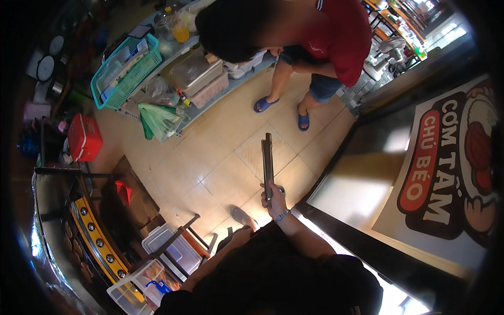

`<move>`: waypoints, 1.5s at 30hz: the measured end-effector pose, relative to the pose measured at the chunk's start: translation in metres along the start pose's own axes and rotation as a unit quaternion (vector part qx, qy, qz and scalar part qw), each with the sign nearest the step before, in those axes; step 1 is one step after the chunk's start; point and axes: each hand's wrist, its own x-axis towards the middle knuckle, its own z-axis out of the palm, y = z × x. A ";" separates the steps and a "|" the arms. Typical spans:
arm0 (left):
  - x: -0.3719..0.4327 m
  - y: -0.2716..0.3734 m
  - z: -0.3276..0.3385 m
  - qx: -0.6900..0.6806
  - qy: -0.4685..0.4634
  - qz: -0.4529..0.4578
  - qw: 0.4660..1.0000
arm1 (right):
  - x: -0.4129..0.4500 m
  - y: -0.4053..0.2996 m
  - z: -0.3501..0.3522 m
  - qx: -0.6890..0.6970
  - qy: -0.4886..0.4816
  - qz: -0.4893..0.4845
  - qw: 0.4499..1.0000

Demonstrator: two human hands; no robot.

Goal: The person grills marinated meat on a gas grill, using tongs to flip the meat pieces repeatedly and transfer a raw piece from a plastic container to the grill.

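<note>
My right hand (276, 201) grips a pair of long metal tongs (268, 163) near their lower end. The tongs point away from me above the tiled floor, their two arms close together. A metal-banded watch (282, 216) circles my right wrist. My left hand (241, 237) is low by my lap, fingers curled; whether it holds anything is hard to see. Left of it, a stool (195, 238) with dark legs stands beside clear plastic boxes (173, 249). One lower box has a blue handle or clip (159, 286).
A person in a red shirt (352, 43) bends over ahead. A grill with a yellow knobbed panel (95, 233) lies left, with meat pieces (75, 246). Beyond are a red cooler (84, 138) and a shelf with a teal basket (151, 61). A signed glass panel (354, 177) borders the right.
</note>
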 end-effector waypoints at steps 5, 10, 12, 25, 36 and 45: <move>-0.017 0.003 -0.009 -0.059 -0.053 -0.058 0.995 | -0.012 -0.004 -0.005 -0.030 0.037 0.016 0.999; -0.028 0.019 -0.012 -0.100 -0.044 -0.066 0.992 | -0.010 0.006 -0.026 -0.005 0.017 0.030 0.999; -0.028 0.017 -0.008 -0.115 -0.040 -0.064 0.990 | -0.011 0.011 -0.028 0.009 0.023 0.052 0.998; -0.011 -0.034 0.038 -0.192 -0.038 -0.136 0.971 | -0.031 0.031 -0.058 0.086 0.036 0.102 0.990; -0.014 0.021 0.004 -0.074 -0.083 -0.137 0.984 | -0.043 0.036 -0.135 0.202 0.128 -0.001 0.971; 0.004 -0.014 -0.006 0.015 -0.047 -0.094 0.994 | -0.066 0.037 -0.131 0.239 0.095 -0.010 0.966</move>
